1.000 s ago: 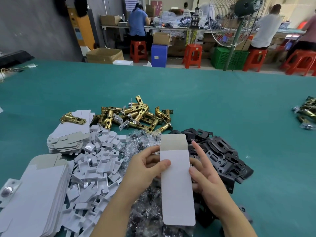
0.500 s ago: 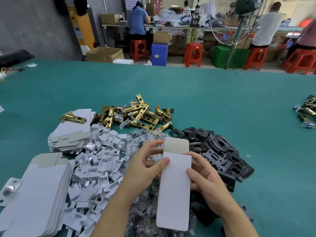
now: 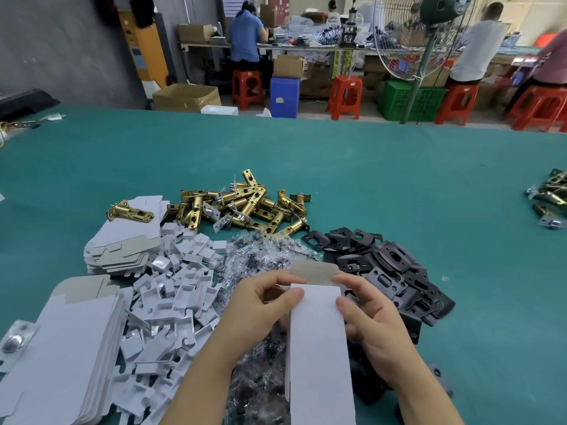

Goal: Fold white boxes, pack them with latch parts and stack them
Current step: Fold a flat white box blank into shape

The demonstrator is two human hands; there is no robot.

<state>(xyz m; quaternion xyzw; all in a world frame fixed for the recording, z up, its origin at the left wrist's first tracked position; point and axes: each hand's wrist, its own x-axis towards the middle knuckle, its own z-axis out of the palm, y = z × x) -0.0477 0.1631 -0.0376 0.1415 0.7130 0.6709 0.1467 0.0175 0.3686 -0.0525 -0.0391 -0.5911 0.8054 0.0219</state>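
Observation:
I hold a long white box (image 3: 319, 351) upright over the table, its grey end flap bent back at the top. My left hand (image 3: 260, 305) grips its upper left edge, thumb on the white face. My right hand (image 3: 368, 317) grips the upper right edge, thumb in front and index finger on the flap. Brass latch parts (image 3: 245, 207) lie heaped beyond. Black strike plates (image 3: 383, 271) spread to the right. Clear bags of screws (image 3: 264, 256) sit under my hands.
Flat white box blanks (image 3: 58, 357) are stacked at the lower left, another stack (image 3: 122, 246) behind them. White plastic inserts (image 3: 171, 302) fill the space between. More latches (image 3: 549, 197) lie at the right edge. Green table (image 3: 368, 167) stretches ahead; people work at benches behind.
The box has come lower and nearer to me. Its top flap has been bent backward, and my right index finger now lies on it.

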